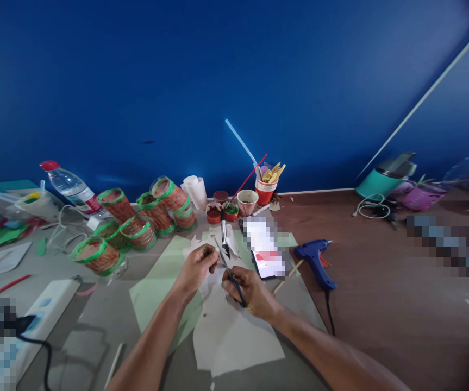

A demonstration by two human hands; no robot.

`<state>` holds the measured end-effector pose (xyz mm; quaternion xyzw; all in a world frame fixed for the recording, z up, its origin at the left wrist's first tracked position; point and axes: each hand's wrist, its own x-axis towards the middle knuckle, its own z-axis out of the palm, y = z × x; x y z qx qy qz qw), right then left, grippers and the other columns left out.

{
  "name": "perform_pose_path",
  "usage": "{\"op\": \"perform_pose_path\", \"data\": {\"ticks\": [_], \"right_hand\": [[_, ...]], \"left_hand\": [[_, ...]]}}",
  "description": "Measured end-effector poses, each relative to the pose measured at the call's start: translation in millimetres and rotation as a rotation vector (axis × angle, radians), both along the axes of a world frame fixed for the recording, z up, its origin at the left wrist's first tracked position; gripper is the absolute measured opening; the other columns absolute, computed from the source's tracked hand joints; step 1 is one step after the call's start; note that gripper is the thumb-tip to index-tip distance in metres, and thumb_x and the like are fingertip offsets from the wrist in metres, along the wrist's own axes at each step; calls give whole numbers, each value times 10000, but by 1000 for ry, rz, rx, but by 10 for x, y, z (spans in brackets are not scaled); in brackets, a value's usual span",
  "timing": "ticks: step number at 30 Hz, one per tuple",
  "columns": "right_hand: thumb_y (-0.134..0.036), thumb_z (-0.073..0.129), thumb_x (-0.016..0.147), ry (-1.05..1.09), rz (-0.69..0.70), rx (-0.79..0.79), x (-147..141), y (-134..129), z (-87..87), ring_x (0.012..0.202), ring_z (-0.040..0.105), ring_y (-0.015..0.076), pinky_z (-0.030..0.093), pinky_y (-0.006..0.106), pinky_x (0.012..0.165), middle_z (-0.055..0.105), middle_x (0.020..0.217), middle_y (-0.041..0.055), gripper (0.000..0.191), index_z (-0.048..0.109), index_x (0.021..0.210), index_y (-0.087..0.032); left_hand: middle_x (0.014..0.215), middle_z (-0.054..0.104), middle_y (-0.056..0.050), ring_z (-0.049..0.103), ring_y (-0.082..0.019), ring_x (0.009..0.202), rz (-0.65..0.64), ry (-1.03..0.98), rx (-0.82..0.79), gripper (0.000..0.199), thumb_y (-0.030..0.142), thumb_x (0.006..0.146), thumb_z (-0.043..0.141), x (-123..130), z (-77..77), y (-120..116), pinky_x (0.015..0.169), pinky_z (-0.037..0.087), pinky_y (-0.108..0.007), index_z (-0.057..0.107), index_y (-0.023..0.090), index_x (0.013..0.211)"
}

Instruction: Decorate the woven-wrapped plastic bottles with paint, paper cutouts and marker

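Scissors with dark handles [237, 288] are in my right hand [252, 293], its fingers wrapped round the handles and the blades pointing up and left. My left hand [197, 270] is closed beside the blades, pinching a small whitish piece [217, 250] that is too small to make out clearly. Beneath both hands lies a torn sheet of white paper [234, 345], over pale green paper [156, 288]. A dark-tipped brush [224, 225] rests just beyond the blades.
Several brown-painted plastic cups with green rims [138, 231] stand at the left. Paint pots [231, 212] and a red cup of tools [266, 191] stand behind. To the right are a phone [262, 244] and a blue glue gun [318, 260] with its cable.
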<state>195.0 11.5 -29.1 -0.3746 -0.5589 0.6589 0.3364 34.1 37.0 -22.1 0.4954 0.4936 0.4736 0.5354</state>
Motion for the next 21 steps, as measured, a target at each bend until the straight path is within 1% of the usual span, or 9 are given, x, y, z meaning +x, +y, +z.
{"op": "perform_pose_path", "data": {"ticks": [3,6,10,15,19,21], "right_hand": [[-572,687,698,-9,-9,11,-3,0,-6,467,297,67,228,222,437,339,524,-72,430,514,691,-179],[-564,709,678,1,-13,-36,-4,4,-22,445,293,60,220,220,429,349,507,-76,432,514,688,-179],[-583,724,656,35,-20,-130,14,10,-32,432,358,69,271,219,438,417,495,-71,460,545,751,-170],[-634,694,676,93,-35,-108,48,7,-43,465,417,83,298,220,461,490,524,-49,515,576,836,-159],[-647,685,682,102,-25,-106,54,16,-71,464,426,87,307,218,455,503,523,-47,533,573,861,-158],[-653,680,684,111,-23,-112,54,23,-82,455,419,84,310,217,451,502,518,-49,541,570,866,-156]], "left_hand": [[571,498,37,424,-95,531,18,-6,-4,280,412,716,662,-5,15,2,514,336,-225,532,174,647],[593,529,31,457,-100,548,58,-9,-5,238,381,723,651,-19,22,6,526,352,-224,544,175,668],[558,513,50,482,-101,542,123,-11,8,193,325,712,651,-24,-6,23,554,378,-228,535,183,653],[620,572,37,509,-96,531,136,-37,3,172,292,693,659,-4,-34,34,558,397,-239,528,181,679],[733,643,9,567,-102,571,153,-174,-61,232,293,675,699,11,-10,21,603,436,-258,501,183,725],[747,664,-1,589,-113,583,152,-258,-106,273,285,657,727,14,-1,14,610,448,-268,490,186,751]]}}
